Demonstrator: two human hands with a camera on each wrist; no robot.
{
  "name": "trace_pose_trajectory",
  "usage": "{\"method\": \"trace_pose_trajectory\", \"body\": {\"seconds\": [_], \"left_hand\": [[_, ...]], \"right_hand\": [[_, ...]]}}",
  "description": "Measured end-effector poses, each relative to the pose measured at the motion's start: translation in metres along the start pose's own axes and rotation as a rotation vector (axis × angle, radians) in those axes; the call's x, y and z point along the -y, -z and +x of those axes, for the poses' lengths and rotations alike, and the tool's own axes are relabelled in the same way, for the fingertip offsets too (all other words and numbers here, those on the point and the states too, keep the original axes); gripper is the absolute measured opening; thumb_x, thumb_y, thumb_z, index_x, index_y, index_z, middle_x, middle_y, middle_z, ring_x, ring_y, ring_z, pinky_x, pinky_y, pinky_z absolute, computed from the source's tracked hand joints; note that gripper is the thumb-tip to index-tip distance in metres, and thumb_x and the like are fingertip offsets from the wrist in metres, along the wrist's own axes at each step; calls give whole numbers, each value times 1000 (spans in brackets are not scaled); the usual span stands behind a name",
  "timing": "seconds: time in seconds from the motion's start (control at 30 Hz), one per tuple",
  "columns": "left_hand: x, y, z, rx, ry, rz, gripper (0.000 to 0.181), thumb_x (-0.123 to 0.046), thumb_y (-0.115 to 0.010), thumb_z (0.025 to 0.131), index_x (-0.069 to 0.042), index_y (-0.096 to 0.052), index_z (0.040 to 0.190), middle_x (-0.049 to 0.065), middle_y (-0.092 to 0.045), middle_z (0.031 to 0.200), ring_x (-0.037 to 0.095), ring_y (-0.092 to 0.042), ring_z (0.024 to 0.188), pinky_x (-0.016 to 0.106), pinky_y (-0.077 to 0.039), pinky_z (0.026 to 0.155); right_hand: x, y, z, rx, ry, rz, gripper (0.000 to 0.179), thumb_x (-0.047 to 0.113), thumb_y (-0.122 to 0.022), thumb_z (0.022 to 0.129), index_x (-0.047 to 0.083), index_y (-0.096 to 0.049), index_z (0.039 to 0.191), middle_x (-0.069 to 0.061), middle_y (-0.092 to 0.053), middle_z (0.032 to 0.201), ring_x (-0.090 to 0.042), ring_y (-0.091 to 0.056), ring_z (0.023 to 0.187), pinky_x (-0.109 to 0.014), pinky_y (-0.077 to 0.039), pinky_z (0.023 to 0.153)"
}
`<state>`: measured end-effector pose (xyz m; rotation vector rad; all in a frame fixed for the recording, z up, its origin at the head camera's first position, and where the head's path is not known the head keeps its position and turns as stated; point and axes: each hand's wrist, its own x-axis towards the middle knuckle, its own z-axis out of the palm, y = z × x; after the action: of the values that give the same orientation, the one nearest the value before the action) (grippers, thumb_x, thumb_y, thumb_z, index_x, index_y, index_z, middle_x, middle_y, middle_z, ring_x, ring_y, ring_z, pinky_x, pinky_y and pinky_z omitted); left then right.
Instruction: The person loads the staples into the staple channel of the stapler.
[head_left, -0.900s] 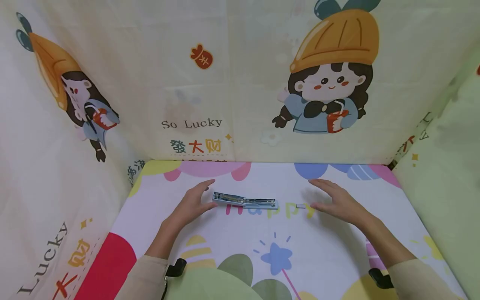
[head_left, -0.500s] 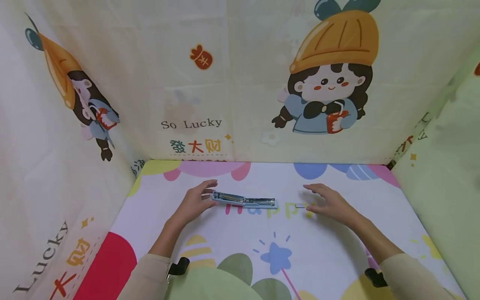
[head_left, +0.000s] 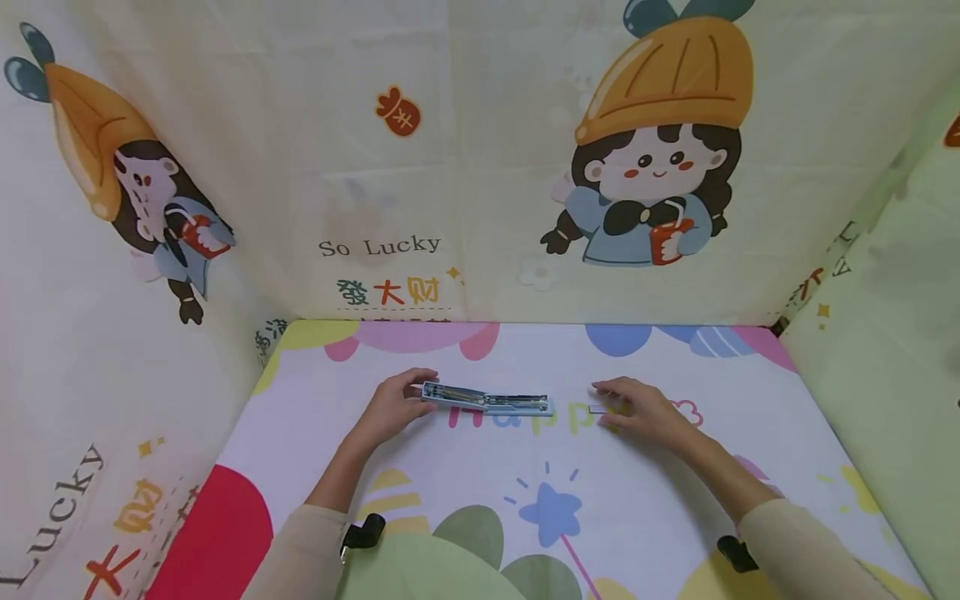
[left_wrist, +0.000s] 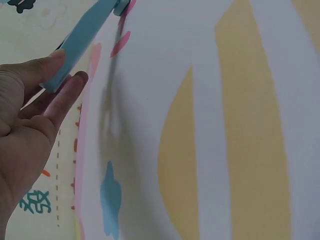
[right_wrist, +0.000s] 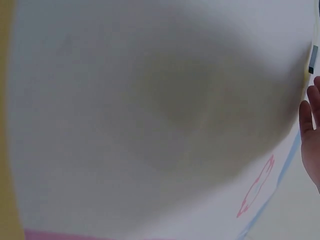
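Since the earlier frame, the left hand (head_left: 393,408) lowers its fingers slightly and the right hand (head_left: 651,412) slides inward. From the left, I see the first pinching the raised end of the unfolded blue stapler (head_left: 517,407), presumably for steadiness, its other half on the table (head_left: 465,467); then a small gray strip (head_left: 597,409), the right hand parted beside it, gripping nothing, likely leaving room for it.

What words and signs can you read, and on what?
"So Lucky": cream cloth back wall
"發大财": below, same wall
"Lucky", "大财": cream cloth left wall
"Happ": white tabletop, partly behind the long blue stapler
Too cut off or small: left corner's characters, right wall's letters, back wall's bottom line, red bag's sign
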<state>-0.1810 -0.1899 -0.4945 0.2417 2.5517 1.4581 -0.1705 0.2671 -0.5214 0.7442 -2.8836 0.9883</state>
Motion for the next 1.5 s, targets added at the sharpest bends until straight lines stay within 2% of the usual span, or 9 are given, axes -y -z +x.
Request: {"method": "trace_pose_trajectory", "body": {"seconds": [0.13, 0.27, 0.5, 0.63, 0.9, 1.03, 1.23, 1.5], "left_hand": [[6, -2, 2, 0, 19, -44, 46, 2, -78, 88, -5, -66, 131, 17, -67, 128, 23, -68, 99, 23, -58, 77], [11, -1, 3, -8, 41, -90, 41, 1, -78, 88, -6, -68, 128, 16, -68, 126, 23, -68, 97, 23, -59, 79], [16, -2, 1, -3, 67, -199, 41, 0, -78, 89, -3, -68, 128, 19, -66, 130, 24, -68, 104, 25, -60, 87], [16, -2, 1, -2, 70, -239, 42, 1, -77, 89, -2, -67, 130, 20, -65, 132, 24, -68, 108, 23, -59, 87], [15, 0, 3, 0, 71, -252, 42, 0, -78, 89, -3, -68, 129, 20, -64, 133, 26, -69, 108, 25, -60, 88], [16, 0, 5, 6, 72, -261, 41, 0, -78, 89, -2, -68, 129, 21, -64, 132, 25, -69, 107, 25, -60, 86], [14, 1, 6, 4, 65, -261, 41, 2, -77, 89, -1, -68, 128, 21, -65, 130, 22, -69, 103, 21, -59, 83], [9, 3, 8, 23, 29, -227, 39, 1, -76, 90, 0, -67, 129, 22, -64, 131, 24, -68, 103, 19, -58, 82]], "right_hand": [[3, -5, 1, 5, -18, -9, 49, 18, -86, 84, 7, -70, 130, -4, -72, 115, -22, -65, 101, -34, -54, 88], [5, -10, 3, -10, -29, -14, 44, 16, -86, 84, 7, -73, 125, -5, -70, 109, -19, -61, 93, -30, -52, 80], [4, -19, 4, 50, -103, -17, 34, 17, -84, 87, 10, -75, 119, 0, -67, 108, -12, -56, 90, -24, -51, 79], [5, -19, 4, 47, -111, -13, 27, 14, -82, 88, 11, -77, 115, 2, -66, 106, -12, -59, 92, -26, -55, 82], [5, -19, 5, 21, -32, -49, 20, 9, -80, 90, 11, -78, 110, 1, -67, 104, -12, -62, 92, -31, -57, 82], [4, -19, 8, 38, -26, -80, 20, 10, -80, 90, 11, -77, 109, 1, -68, 104, -13, -63, 93, -34, -58, 85], [6, -15, 12, 63, -37, -64, 18, 10, -78, 91, 10, -76, 109, 0, -67, 104, -13, -61, 92, -33, -57, 84], [12, -11, 16, 23, -34, -36, 17, 6, -78, 90, 10, -77, 107, 0, -69, 100, -11, -60, 87, -27, -54, 76]]}}
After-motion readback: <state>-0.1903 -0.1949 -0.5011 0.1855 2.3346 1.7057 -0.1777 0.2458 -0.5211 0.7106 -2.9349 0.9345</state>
